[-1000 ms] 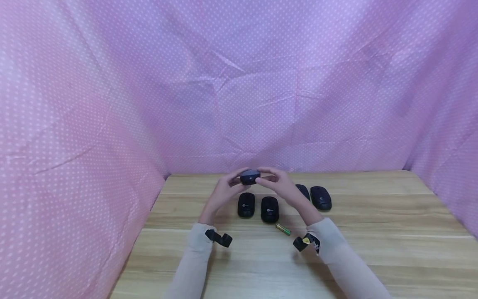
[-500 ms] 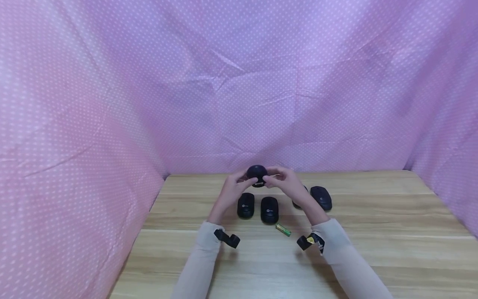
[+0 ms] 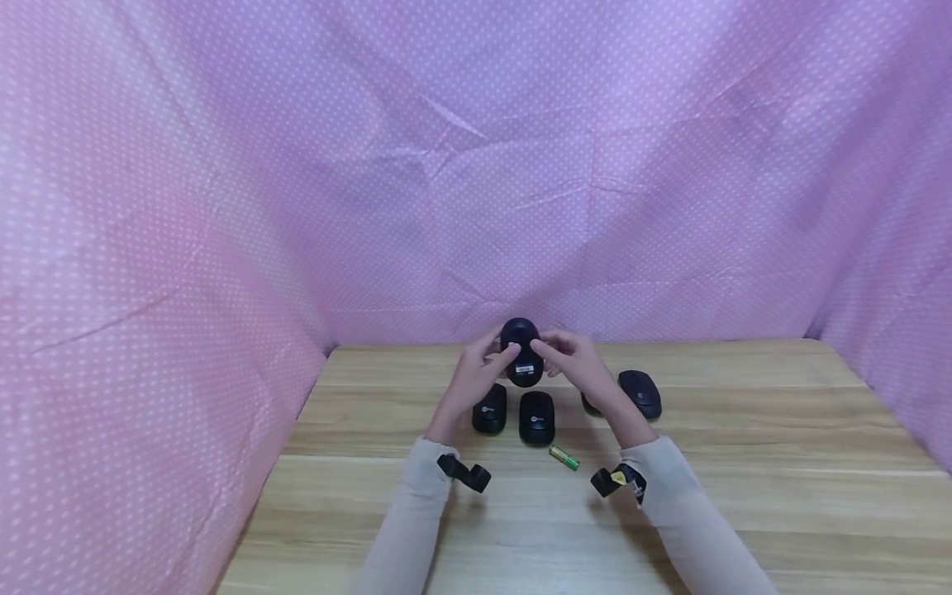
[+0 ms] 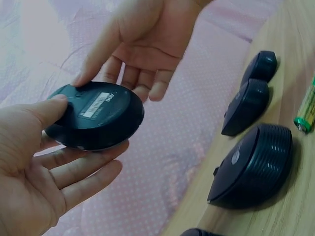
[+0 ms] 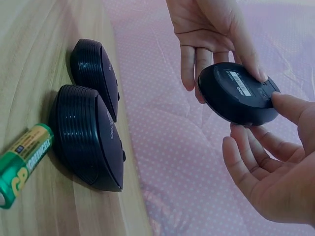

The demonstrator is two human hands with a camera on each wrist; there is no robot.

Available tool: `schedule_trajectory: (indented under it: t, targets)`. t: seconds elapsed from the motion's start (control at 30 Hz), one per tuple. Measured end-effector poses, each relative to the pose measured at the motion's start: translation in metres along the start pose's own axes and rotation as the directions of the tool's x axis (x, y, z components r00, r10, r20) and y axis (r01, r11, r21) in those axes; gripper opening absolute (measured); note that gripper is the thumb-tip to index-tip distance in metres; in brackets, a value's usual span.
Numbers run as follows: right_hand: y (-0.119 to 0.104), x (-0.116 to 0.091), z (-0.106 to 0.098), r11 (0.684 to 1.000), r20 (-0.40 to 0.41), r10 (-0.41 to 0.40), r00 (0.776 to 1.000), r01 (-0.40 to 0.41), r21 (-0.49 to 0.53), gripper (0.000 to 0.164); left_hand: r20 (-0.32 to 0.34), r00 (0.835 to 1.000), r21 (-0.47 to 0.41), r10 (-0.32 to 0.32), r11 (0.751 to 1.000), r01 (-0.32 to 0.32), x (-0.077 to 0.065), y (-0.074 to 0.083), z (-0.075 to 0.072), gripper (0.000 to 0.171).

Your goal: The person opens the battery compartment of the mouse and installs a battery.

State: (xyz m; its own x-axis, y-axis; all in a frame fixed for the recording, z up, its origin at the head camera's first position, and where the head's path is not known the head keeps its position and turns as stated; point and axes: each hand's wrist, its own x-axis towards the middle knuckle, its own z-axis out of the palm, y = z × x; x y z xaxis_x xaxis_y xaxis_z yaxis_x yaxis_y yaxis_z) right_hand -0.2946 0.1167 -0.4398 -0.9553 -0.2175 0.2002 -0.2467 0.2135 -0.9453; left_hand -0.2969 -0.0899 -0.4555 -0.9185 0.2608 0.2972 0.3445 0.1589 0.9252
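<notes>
A black computer mouse [image 3: 523, 354] is held up above the table between both hands, its underside with a white label facing me. My left hand [image 3: 478, 372] pinches its left side, thumb on the underside and fingers beneath. On the other side my right hand [image 3: 580, 364] pinches it too, the thumb [image 5: 290, 105] pressing near one end of the underside. Below the hands lie two more black mice, one at the left [image 3: 489, 409] and one in the middle [image 3: 537, 418]. A green and gold battery [image 3: 564, 458] lies just in front of the middle one.
Further right on the wooden table [image 3: 744, 463] sits another black mouse [image 3: 640, 394]. Beside it, one more mouse [image 3: 590, 405] is mostly hidden by my right forearm. Pink dotted cloth [image 3: 476, 207] hangs behind the table and along its sides.
The held mouse has tipped from nearly edge-on until its labelled underside faces me, and has shifted slightly right. The left hand has moved right with it. The battery and other mice lie still.
</notes>
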Motion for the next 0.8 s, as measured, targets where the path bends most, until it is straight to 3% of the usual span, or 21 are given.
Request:
schedule_trajectory:
  t: [0.23, 0.4, 0.57, 0.8]
  targets:
    - [0.005, -0.001, -0.002, 0.999, -0.004, 0.034, 0.999, -0.034, 0.011, 0.039, 0.042, 0.999, -0.089, -0.020, 0.996, 0.024, 0.000, -0.002, 0.004, 0.051]
    - [0.010, -0.003, -0.003, 0.999, 0.003, 0.021, 1.000, -0.021, 0.033, 0.042, 0.040, 0.999, -0.078, -0.035, 0.996, 0.038, -0.001, -0.003, 0.006, 0.052]
    - [0.018, -0.001, -0.003, 0.998, 0.018, -0.018, 1.000, 0.017, 0.061, 0.044, 0.026, 0.997, -0.060, -0.071, 0.996, 0.073, -0.001, -0.006, 0.006, 0.054]
    - [0.019, 0.001, -0.002, 0.995, 0.069, -0.100, 0.993, 0.098, 0.023, 0.050, 0.036, 0.995, -0.065, -0.095, 0.993, 0.097, 0.000, -0.009, 0.004, 0.053]
